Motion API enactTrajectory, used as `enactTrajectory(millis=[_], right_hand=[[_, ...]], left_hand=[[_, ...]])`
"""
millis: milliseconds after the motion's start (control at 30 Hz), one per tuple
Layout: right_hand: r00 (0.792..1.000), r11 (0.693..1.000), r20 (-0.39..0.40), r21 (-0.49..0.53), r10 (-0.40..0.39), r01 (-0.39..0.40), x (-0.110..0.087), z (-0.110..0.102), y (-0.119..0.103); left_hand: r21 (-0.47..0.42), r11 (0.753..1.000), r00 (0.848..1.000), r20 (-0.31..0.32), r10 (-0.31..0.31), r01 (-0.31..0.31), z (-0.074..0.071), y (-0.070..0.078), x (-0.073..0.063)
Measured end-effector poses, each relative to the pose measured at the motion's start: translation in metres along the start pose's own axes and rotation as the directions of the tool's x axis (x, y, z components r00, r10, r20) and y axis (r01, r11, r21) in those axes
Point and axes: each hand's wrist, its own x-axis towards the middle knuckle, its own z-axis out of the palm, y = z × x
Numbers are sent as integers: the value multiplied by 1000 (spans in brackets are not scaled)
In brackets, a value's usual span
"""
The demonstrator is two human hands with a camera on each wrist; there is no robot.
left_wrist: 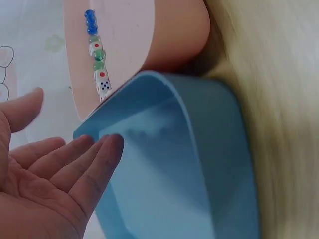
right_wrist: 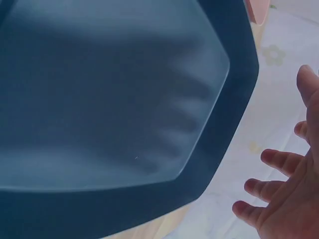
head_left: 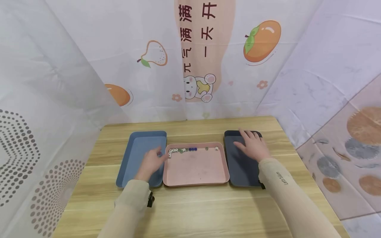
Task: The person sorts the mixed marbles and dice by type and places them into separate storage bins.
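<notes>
My left hand (head_left: 151,161) hovers over the right side of the blue tray (head_left: 135,155), its fingertips close to the pink tray's left wall. In the left wrist view its fingers are extended, the thumb stands apart, and nothing lies between them. Along the far wall of the pink tray (head_left: 196,170) runs a row of white dice (left_wrist: 103,84), green beads (left_wrist: 99,55) and blue beads (left_wrist: 90,22). Toward that tray's far right sit a lone green bead (head_left: 206,148) and a white die (head_left: 216,148). Above the dark navy tray (head_left: 242,172) my right hand (head_left: 253,147) is spread and holds nothing.
The three trays stand side by side on a wood-grain table (head_left: 190,208). A printed white curtain (head_left: 160,82) hangs behind the table's far edge, and more sheeting covers both sides. In the right wrist view, hand shadows fall on the navy tray's floor.
</notes>
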Motion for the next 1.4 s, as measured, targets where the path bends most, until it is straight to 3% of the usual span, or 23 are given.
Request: enactTrajectory(millis=[267, 667, 1100, 1400], right_hand=[[999, 999, 16, 9, -52, 51, 10, 2, -16], [992, 994, 70, 35, -104, 102, 26, 17, -44], [971, 976, 150, 139, -188, 167, 41, 36, -71], [940, 934, 122, 213, -318, 288, 52, 46, -87]], left_hand=[[-195, 978, 996, -25, -80, 74, 8, -6, -3], [-277, 951, 988, -35, -153, 137, 21, -21, -3], [-417, 873, 967, 98, -236, 255, 26, -27, -2], [-467, 833, 955, 136, -265, 297, 26, -31, -1]])
